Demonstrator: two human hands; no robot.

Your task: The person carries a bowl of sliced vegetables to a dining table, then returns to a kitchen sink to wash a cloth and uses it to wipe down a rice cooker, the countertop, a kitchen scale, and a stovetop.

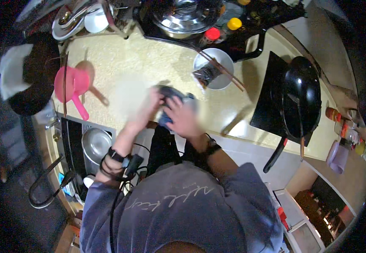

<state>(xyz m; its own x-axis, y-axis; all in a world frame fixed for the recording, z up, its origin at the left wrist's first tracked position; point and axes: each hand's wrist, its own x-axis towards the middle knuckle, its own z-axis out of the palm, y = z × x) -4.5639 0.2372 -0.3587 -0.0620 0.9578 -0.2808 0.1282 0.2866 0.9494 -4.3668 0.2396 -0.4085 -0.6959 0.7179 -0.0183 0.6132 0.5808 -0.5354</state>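
Note:
At the front edge of the counter, a dark blue cloth (165, 118) lies bunched between my hands, blurred by motion. The curled fingers of my left hand (149, 106) hold its left side. My right hand (183, 118) rests palm down over it, fingers apart. Just left of them is a pale blurred patch, too unclear to name. Beyond my right hand stands a white bowl (224, 79) with wooden chopsticks (222, 70) across its rim and a clear packet of dark contents (206, 76) leaning at its left side.
A pink ladle (81, 109) lies left, near the sink with a steel basin (96, 145). Right, a black wok (301, 95) extends its handle past the counter edge. A lidded steel pot (186, 19) and capped jars (212, 34) stand behind. Cables hang by my left wrist.

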